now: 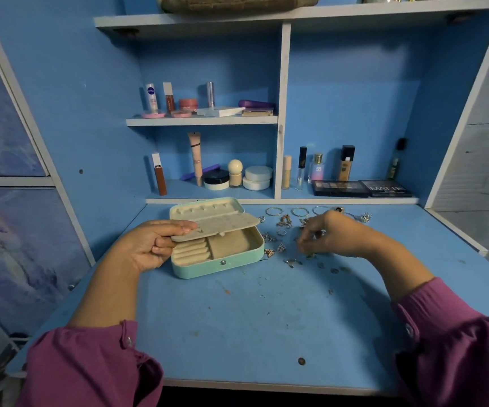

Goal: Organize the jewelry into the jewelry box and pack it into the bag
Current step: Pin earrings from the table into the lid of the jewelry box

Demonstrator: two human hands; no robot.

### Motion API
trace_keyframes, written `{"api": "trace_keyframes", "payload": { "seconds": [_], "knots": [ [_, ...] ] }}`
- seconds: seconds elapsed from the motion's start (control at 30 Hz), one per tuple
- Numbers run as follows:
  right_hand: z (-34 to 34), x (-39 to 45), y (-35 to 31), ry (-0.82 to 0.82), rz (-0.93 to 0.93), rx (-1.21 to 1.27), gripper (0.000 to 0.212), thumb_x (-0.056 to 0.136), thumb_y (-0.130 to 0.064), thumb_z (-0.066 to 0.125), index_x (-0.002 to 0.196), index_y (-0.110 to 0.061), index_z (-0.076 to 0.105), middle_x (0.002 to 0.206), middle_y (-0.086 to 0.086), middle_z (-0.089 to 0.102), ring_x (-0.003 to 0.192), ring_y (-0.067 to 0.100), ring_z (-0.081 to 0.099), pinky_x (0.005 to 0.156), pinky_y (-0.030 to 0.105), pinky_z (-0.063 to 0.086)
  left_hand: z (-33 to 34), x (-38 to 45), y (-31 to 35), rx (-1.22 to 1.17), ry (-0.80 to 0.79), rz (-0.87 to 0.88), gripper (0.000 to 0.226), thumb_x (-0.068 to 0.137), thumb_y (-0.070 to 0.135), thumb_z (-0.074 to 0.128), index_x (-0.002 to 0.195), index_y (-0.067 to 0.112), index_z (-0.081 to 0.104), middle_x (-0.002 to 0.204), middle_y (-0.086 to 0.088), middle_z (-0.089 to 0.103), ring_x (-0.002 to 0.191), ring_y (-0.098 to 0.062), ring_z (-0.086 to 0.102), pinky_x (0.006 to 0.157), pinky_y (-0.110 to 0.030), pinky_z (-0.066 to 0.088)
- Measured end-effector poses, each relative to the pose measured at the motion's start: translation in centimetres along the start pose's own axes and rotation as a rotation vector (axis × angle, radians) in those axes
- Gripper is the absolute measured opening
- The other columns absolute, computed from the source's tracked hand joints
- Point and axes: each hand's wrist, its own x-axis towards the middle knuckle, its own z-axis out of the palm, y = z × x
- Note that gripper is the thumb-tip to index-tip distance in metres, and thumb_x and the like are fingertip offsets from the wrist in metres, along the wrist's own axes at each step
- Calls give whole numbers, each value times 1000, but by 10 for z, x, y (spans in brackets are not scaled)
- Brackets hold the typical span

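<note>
A mint-green jewelry box (pixel 219 267) lies open on the blue desk, its lid (pixel 205 208) tilted back. My left hand (pixel 152 245) pinches the cream inner flap (pixel 222 226) at its left end and holds it lifted over the ring rolls and the tray. To the right of the box, several rings, earrings and bangles (pixel 284 221) lie scattered. My right hand (pixel 331 235) hovers over them with fingers curled down onto a small piece; what it pinches is hidden. A brown bag (pixel 237 4) sits on the top shelf.
Cosmetics fill the shelves behind: bottles and jars (pixel 237 174) on the lower shelf, two eyeshadow palettes (pixel 360 188) at the right, tubes (pixel 172 98) higher up. A white upright divider (pixel 281 113) separates the compartments. The desk's front edge (pixel 266 386) is near me.
</note>
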Motion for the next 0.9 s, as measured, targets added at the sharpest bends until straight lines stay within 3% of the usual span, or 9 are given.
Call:
{"api": "trace_keyframes", "payload": {
  "seconds": [0.13, 0.43, 0.57, 0.7, 0.9],
  "knots": [
    [6, 2, -1, -16, -7, -76, 3, 77, -24, 77, 77, -27, 76, 77, -11, 67, 72, 2, 58, 65, 16, 45, 0, 0, 0, 17, 0, -1, 19, 90, -6, 47, 93, 0, 65, 50, 5, 54, 25, -2, 26, 26, -8, 18],
    [13, 4, -1, -55, 2, -213, 8, 80, -24, 72, 72, -27, 70, 80, -8, 69, 73, 7, 60, 67, 21, 47, 1, 0, 0, 1, 14, -9, 18, 90, -7, 47, 94, 0, 64, 51, 6, 56, 24, -2, 26, 26, -8, 17],
    [14, 5, 0, -49, -7, -315, 10, 79, -26, 68, 74, -18, 69, 78, -3, 69, 77, 16, 63, 70, 29, 52, 1, 1, 0, -10, 9, -18, 23, 90, -6, 47, 87, 0, 69, 51, 5, 56, 24, -3, 26, 26, -8, 18],
    [12, 3, 1, -38, -26, -381, 10, 78, -28, 66, 74, -19, 69, 78, -5, 69, 78, 14, 62, 66, 14, 37, 0, 1, 0, -7, 1, -12, 19, 90, -6, 48, 92, -1, 66, 51, 5, 56, 25, -2, 26, 26, -8, 17],
    [11, 0, -6, -56, -46, -438, 3, 77, -25, 66, 74, -26, 68, 81, -13, 67, 81, 7, 60, 78, 19, 30, 0, 1, 0, -23, 9, -15, 21, 89, -7, 49, 87, -1, 69, 55, 3, 60, 25, -2, 27, 26, -8, 18]
  ]
}}
